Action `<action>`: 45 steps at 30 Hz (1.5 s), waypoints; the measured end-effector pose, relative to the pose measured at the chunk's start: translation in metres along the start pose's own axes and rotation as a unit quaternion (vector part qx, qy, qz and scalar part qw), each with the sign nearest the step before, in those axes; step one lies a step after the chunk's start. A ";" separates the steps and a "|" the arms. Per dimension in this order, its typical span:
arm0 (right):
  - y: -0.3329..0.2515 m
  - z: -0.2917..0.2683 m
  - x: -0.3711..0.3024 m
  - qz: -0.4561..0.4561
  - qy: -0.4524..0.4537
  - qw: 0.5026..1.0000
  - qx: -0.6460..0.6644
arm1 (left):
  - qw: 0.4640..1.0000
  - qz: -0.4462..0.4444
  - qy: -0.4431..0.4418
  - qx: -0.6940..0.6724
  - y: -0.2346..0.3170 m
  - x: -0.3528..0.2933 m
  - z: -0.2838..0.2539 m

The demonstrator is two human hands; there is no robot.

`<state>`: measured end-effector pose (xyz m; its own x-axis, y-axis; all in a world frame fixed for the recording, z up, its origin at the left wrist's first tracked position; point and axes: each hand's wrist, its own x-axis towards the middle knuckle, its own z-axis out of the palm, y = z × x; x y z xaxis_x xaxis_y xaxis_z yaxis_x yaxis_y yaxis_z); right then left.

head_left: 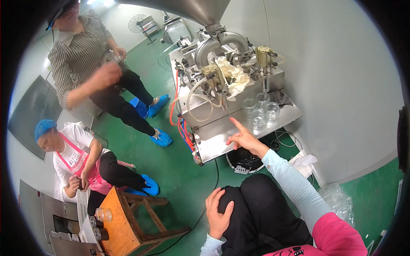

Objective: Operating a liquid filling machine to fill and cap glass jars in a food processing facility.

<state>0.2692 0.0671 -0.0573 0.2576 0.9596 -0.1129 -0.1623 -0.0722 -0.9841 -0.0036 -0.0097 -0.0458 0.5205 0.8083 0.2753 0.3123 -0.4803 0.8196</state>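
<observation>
My right hand (pixel 247 140) reaches over the metal shelf of a filling machine (pixel 209 138), its index finger stretched toward the tip of a filling nozzle (pixel 224 104). Nothing is in it and the fingers are apart. Several clear glass jars (pixel 258 119) stand grouped on the shelf to the right of that hand, below a second nozzle (pixel 265 85). My left hand (pixel 218 212) lies open on my knee, holding nothing. A crumpled pale cloth (pixel 234 77) is draped on the machine between the two nozzles.
A steel hopper (pixel 200 10) rises above. Under the shelf is a round black bin (pixel 245 160). At left, one person (pixel 85 64) stands and another (pixel 79 162) sits handling a small dark object beside a wooden stool (pixel 124 222) bearing jars. A cable (pixel 209 196) crosses the floor.
</observation>
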 end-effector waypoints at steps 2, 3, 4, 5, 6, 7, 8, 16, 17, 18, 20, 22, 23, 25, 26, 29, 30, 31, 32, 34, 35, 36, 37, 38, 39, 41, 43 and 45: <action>-0.001 0.000 0.001 0.006 0.004 1.000 -0.008 | 1.000 -0.003 0.000 0.000 -0.001 -0.001 0.000; -0.001 0.000 0.000 0.011 0.009 1.000 -0.017 | 1.000 -0.007 0.001 -0.001 -0.001 -0.001 0.000; -0.004 0.000 -0.002 0.012 0.010 1.000 -0.018 | 1.000 -0.011 0.002 -0.003 0.001 -0.001 -0.001; -0.006 0.000 -0.004 0.012 0.018 1.000 -0.019 | 1.000 -0.011 0.002 -0.005 0.001 -0.001 -0.001; -0.007 0.000 -0.006 0.013 0.027 0.999 -0.021 | 1.000 -0.008 0.002 -0.003 0.001 -0.001 0.000; -0.006 -0.002 -0.007 0.012 0.030 0.999 -0.021 | 1.000 -0.004 0.001 -0.002 0.001 0.000 0.000; -0.002 -0.006 -0.011 -0.017 0.056 0.997 -0.056 | 1.000 -0.001 -0.002 -0.003 0.000 0.000 0.001; 0.013 -0.073 -0.021 -0.206 0.327 0.728 -0.566 | 1.000 -0.010 0.002 -0.006 0.006 0.001 0.001; 0.012 -0.075 -0.017 -0.206 0.326 0.728 -0.567 | 1.000 -0.011 0.002 -0.007 0.005 0.001 0.001; 0.013 -0.077 -0.012 -0.194 0.299 0.719 -0.597 | 1.000 -0.011 0.001 -0.004 0.005 0.001 0.001; 0.012 -0.078 -0.004 -0.181 0.270 0.710 -0.625 | 1.000 -0.013 0.001 0.000 0.004 0.001 0.000; 0.012 -0.076 0.003 -0.139 0.241 0.697 -0.661 | 1.000 -0.014 -0.002 -0.002 0.004 0.002 0.000; 0.014 -0.072 0.006 -0.141 0.239 0.699 -0.659 | 1.000 -0.015 0.000 0.000 0.003 0.002 -0.001; 0.018 -0.061 0.010 -0.146 0.215 0.727 -0.636 | 1.000 -0.013 -0.001 0.002 0.000 0.001 -0.003; 0.025 -0.058 0.013 -0.146 0.216 0.726 -0.637 | 1.000 -0.012 -0.002 0.001 0.001 0.001 -0.001; 0.042 -0.042 0.031 -0.205 0.187 0.883 -0.378 | 1.000 -0.013 -0.005 -0.004 0.003 0.001 -0.002; 0.043 -0.037 0.038 -0.206 0.187 0.883 -0.377 | 1.000 -0.013 -0.004 -0.002 0.004 0.001 -0.001; 0.041 -0.030 0.045 -0.178 0.182 0.900 -0.353 | 1.000 -0.013 -0.003 0.002 0.003 0.001 -0.001; 0.039 -0.025 0.050 -0.150 0.177 0.916 -0.328 | 1.000 -0.012 -0.001 0.005 0.004 0.000 -0.002; 0.045 -0.018 0.061 -0.156 0.187 0.915 -0.320 | 1.000 -0.016 -0.005 0.002 0.004 -0.001 -0.003; 0.047 -0.015 0.066 -0.160 0.198 0.914 -0.315 | 1.000 -0.014 -0.003 -0.001 0.004 -0.001 -0.002; 0.049 -0.015 0.069 -0.163 0.196 0.914 -0.314 | 1.000 -0.014 0.000 0.000 0.003 -0.001 -0.002; 0.049 -0.013 0.070 -0.144 0.207 0.919 -0.303 | 1.000 -0.014 -0.003 -0.003 0.002 -0.002 -0.002; 0.048 -0.011 0.070 -0.124 0.218 0.923 -0.293 | 1.000 -0.014 -0.005 -0.006 0.002 -0.002 -0.002; 0.048 -0.010 0.071 -0.125 0.214 0.923 -0.293 | 1.000 -0.014 -0.002 -0.003 0.003 -0.002 -0.002; 0.049 -0.011 0.072 -0.123 0.218 0.924 -0.290 | 1.000 -0.014 -0.002 -0.003 0.001 -0.002 -0.002; 0.049 -0.014 0.073 -0.117 0.213 0.925 -0.291 | 1.000 -0.012 -0.003 -0.004 0.000 -0.001 -0.002; 0.048 -0.019 0.073 -0.112 0.211 0.926 -0.292 | 1.000 -0.008 -0.003 -0.005 0.001 0.001 0.000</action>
<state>0.2980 0.1286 -0.1157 0.5924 0.7851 0.1807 0.4513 -0.1375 -0.8817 -0.0029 -0.0092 -0.0450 0.5199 0.8140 0.2590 0.3130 -0.4637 0.8289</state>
